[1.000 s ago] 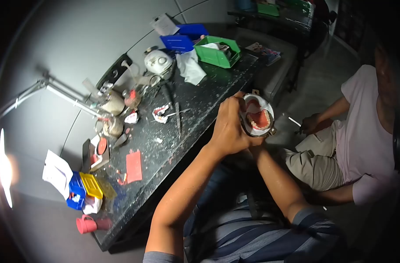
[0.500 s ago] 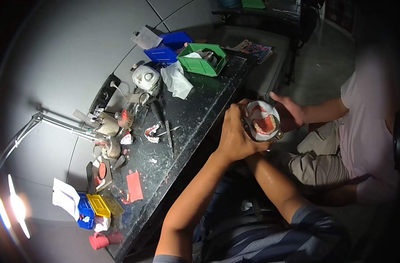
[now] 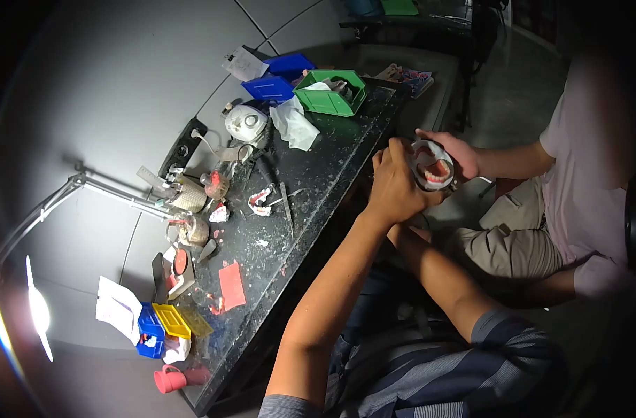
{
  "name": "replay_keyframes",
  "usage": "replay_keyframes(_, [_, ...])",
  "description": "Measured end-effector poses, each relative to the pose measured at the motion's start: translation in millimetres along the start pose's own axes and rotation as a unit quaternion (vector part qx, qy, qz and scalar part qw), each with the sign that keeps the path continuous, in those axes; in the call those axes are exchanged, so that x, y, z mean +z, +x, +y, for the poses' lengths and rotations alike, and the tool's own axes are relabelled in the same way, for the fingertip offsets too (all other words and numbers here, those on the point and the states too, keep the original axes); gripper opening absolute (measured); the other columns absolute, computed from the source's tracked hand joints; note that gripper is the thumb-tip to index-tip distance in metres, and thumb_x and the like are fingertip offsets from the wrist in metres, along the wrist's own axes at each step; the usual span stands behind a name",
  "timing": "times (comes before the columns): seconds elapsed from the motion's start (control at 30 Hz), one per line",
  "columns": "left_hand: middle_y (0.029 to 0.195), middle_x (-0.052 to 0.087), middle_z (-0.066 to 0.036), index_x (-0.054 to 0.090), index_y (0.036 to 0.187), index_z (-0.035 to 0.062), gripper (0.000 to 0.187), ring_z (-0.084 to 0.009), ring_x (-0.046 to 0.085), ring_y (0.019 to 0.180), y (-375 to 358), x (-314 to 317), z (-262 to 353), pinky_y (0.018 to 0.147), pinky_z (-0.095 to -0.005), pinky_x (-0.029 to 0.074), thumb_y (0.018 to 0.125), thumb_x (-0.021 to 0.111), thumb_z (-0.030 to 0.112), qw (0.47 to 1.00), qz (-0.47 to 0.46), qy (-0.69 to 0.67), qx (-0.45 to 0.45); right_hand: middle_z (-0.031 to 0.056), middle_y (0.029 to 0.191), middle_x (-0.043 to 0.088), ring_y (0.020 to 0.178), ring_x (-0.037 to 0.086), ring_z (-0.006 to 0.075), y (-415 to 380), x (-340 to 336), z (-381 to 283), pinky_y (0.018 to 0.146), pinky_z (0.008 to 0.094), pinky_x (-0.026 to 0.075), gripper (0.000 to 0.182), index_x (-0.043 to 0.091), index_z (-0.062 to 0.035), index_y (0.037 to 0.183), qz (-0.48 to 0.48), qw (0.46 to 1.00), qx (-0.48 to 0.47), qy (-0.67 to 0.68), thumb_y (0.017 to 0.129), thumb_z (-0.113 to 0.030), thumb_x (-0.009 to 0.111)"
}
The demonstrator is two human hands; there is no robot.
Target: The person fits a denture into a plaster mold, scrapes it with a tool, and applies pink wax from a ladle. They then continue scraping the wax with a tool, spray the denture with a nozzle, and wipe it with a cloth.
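My left hand (image 3: 400, 180) is closed around a round dental flask (image 3: 429, 146) filled with white plaster. A denture with a pink base and pale teeth (image 3: 438, 175) sits in the plaster, facing up and tilted to the right. My right forearm (image 3: 440, 280) runs up beneath my left wrist. The right hand is mostly hidden behind the left, so its fingers do not show. Across from me, another person's hand (image 3: 459, 155) is at the far side of the flask, seemingly touching it.
On the black workbench (image 3: 318, 216) lie a denture model (image 3: 260, 202), a knife-like tool (image 3: 286, 207) and a red wax sheet (image 3: 231, 285). Farther along stand a green bin (image 3: 330, 104), blue bins and a white device (image 3: 247, 124). A pink mug (image 3: 170, 378) stands at the near end.
The flask has moved slightly up and right and now tilts more. The other person's hand has closed in on its far side. The whole view has shifted slightly.
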State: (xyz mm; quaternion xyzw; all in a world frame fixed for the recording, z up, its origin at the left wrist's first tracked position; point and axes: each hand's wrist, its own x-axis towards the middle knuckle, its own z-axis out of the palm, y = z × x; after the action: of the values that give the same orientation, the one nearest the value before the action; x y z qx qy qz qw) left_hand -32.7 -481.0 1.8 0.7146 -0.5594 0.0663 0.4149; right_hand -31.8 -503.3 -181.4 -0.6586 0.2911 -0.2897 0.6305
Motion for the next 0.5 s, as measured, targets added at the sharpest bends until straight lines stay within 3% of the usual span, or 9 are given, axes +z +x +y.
replay_keyframes(0.07, [0.129, 0.061, -0.022, 0.037, 0.143, -0.0025, 0.111, -0.0432, 0.061, 0.125, 1, -1, 7, 0.106, -0.0526, 0.042, 0.06, 0.1, 0.036, 0.999, -0.025, -0.012, -0.041, 0.0126, 0.109, 0.076, 0.093, 0.075, 0.0263, -2, -3, 5, 0.084, 0.0399, 0.058, 0.055, 0.068, -0.0018, 0.132, -0.007, 1.0, -0.004, -0.02, 0.101, -0.046, 0.073])
replay_keyframes(0.17, [0.132, 0.061, -0.023, 0.035, 0.147, -0.0028, 0.111, -0.0434, 0.06, 0.128, -1, 2, 12, 0.109, -0.0545, 0.042, 0.065, 0.099, 0.037, 0.999, 0.008, 0.004, -0.045, 0.0129, 0.11, 0.076, 0.094, 0.075, 0.0265, 0, -7, 12, 0.084, 0.0401, 0.058, 0.056, 0.068, -0.0014, 0.133, -0.023, 0.998, -0.01, -0.051, 0.101, -0.047, 0.073])
replay_keyframes(0.2, [0.142, 0.056, -0.028, 0.034, 0.15, -0.004, 0.108, -0.0474, 0.055, 0.135, -4, -1, 11, 0.114, -0.0557, 0.042, 0.071, 0.097, 0.036, 0.998, -0.002, -0.015, -0.057, 0.013, 0.11, 0.076, 0.094, 0.075, 0.0266, 1, -8, 15, 0.084, 0.0402, 0.058, 0.056, 0.067, -0.0013, 0.133, -0.027, 0.998, -0.012, -0.062, 0.101, -0.047, 0.073])
replay_keyframes(0.33, [0.157, 0.04, -0.037, 0.028, 0.157, -0.0085, 0.11, -0.0522, 0.042, 0.149, -47, -50, 26, 0.123, -0.0523, 0.037, 0.078, 0.094, 0.033, 0.998, 0.059, -0.018, -0.01, 0.0134, 0.11, 0.076, 0.095, 0.075, 0.0269, 9, -12, 34, 0.085, 0.0404, 0.058, 0.057, 0.067, -0.0007, 0.133, -0.039, 0.993, -0.024, -0.11, 0.101, -0.047, 0.073])
replay_keyframes(0.43, [0.167, 0.031, -0.029, 0.023, 0.162, -0.0019, 0.107, -0.0461, 0.042, 0.151, -110, -113, 42, 0.123, -0.0525, 0.038, 0.086, 0.092, 0.027, 0.994, 0.074, -0.066, -0.056, 0.0137, 0.111, 0.076, 0.095, 0.075, 0.0272, 14, -20, 46, 0.085, 0.0405, 0.058, 0.058, 0.067, -0.0003, 0.134, -0.058, 0.988, -0.023, -0.143, 0.101, -0.047, 0.073])
replay_keyframes(0.47, [0.168, 0.032, -0.025, 0.025, 0.161, 0.0, 0.103, -0.0439, 0.044, 0.15, -137, -136, 50, 0.122, -0.0528, 0.04, 0.086, 0.092, 0.021, 0.991, 0.077, -0.072, -0.082, 0.0202, 0.123, 0.075, 0.107, 0.075, 0.0316, -2, -30, 16, 0.089, 0.0412, 0.056, 0.072, 0.062, 0.0043, 0.14, -0.114, 0.984, 0.032, -0.134, 0.098, -0.053, 0.075])
replay_keyframes(0.5, [0.168, 0.034, -0.023, 0.027, 0.16, 0.0005, 0.097, -0.0414, 0.047, 0.15, -169, -155, 56, 0.121, -0.052, 0.041, 0.087, 0.09, 0.017, 0.985, 0.081, -0.101, -0.117, 0.0202, 0.123, 0.075, 0.107, 0.075, 0.0316, -9, -32, 19, 0.089, 0.0412, 0.056, 0.072, 0.062, 0.0043, 0.14, -0.113, 0.984, 0.037, -0.136, 0.098, -0.053, 0.075])
